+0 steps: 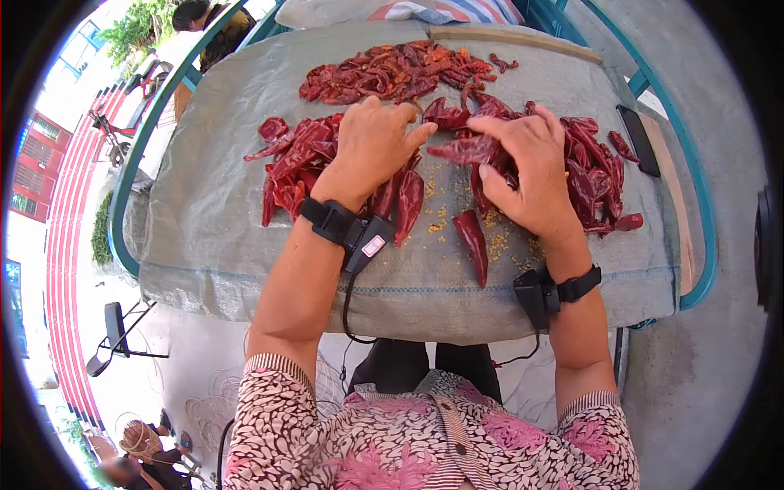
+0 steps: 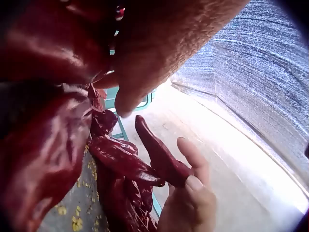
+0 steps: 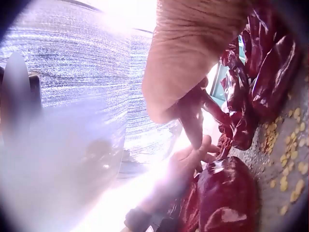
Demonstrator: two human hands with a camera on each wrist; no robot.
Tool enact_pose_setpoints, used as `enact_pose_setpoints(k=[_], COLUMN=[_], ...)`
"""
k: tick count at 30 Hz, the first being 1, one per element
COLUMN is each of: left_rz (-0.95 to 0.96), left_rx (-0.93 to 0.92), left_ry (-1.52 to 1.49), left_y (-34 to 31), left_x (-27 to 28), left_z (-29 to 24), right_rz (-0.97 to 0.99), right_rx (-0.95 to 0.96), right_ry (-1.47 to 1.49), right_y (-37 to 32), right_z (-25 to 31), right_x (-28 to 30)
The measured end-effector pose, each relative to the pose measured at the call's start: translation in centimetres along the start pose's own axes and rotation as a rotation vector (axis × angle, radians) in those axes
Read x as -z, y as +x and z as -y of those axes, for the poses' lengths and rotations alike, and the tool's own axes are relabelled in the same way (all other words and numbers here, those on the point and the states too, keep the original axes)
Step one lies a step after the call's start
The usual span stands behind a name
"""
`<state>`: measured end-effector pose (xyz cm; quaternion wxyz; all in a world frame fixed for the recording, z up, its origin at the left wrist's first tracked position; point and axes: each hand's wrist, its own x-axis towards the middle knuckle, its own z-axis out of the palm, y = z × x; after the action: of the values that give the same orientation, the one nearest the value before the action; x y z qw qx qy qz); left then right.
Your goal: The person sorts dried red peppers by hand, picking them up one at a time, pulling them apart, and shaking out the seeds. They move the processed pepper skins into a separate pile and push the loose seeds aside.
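My right hand pinches a dried red chili pepper between thumb and fingers, its tip toward my left hand. The left wrist view shows this chili raised beside other peppers, the thumb on its near end. My left hand hovers at the left chili pile, fingers loosely bent and thumb stretched to the right; nothing shows in its grasp. A single chili lies in front of the right hand, among scattered yellow seeds. The right chili pile lies beyond and beside the right hand.
A far pile of smaller, wrinkled chilies lies at the back of the woven sheet. A black phone lies at the right edge, near a wooden strip. Teal metal rails frame the surface.
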<state>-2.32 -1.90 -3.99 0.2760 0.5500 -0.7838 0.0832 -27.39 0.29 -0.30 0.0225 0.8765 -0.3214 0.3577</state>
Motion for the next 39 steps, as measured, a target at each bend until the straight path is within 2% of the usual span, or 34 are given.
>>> enact_pose_setpoints(k=[6, 11, 15, 17, 21, 24, 28, 32, 35, 39], left_rz=[0.124, 0.040, -0.081, -0.007, 0.094, 0.035, 0.068, -0.137, 0.126, 0.444], left_rx=[-0.094, -0.148, -0.148, -0.127, -0.180, -0.177, -0.031, -0.140, 0.081, 0.175], left_ry=[0.009, -0.104, -0.114, -0.071, 0.002, -0.103, -0.384, -0.415, -0.345, -0.170], left_y=[-0.5, 0.2, 0.4, 0.2, -0.5, 0.1, 0.7, 1.2, 1.4, 0.8], left_x=[0.5, 0.0, 0.0, 0.3, 0.4, 0.3, 1.0, 0.8, 3.6, 7.4], left_z=[0.3, 0.7, 0.2, 0.0, 0.3, 0.4, -0.8, -0.6, -1.8, -3.9], right_rz=[-0.170, -0.305, -0.293, -0.214, -0.188, -0.220, -0.226, -0.249, -0.278, -0.356], right_rx=[-0.217, -0.319, -0.127, -0.058, -0.106, -0.126, -0.116, -0.113, -0.113, -0.108], right_ry=[-0.133, -0.147, -0.057, -0.017, 0.036, 0.037, 0.039, 0.055, 0.048, 0.023], right_y=[-0.6, -0.9, -0.1, 0.0, 0.0, 0.0, 0.0, -0.3, -0.5, -0.4], right_z=[-1.7, -2.9, -1.5, -1.1, -0.9, -1.0, -1.1, -1.2, -1.3, -1.1], right_x=[-1.7, -2.2, -1.5, -1.3, -1.8, -1.8, -1.8, -2.3, -2.5, -2.5])
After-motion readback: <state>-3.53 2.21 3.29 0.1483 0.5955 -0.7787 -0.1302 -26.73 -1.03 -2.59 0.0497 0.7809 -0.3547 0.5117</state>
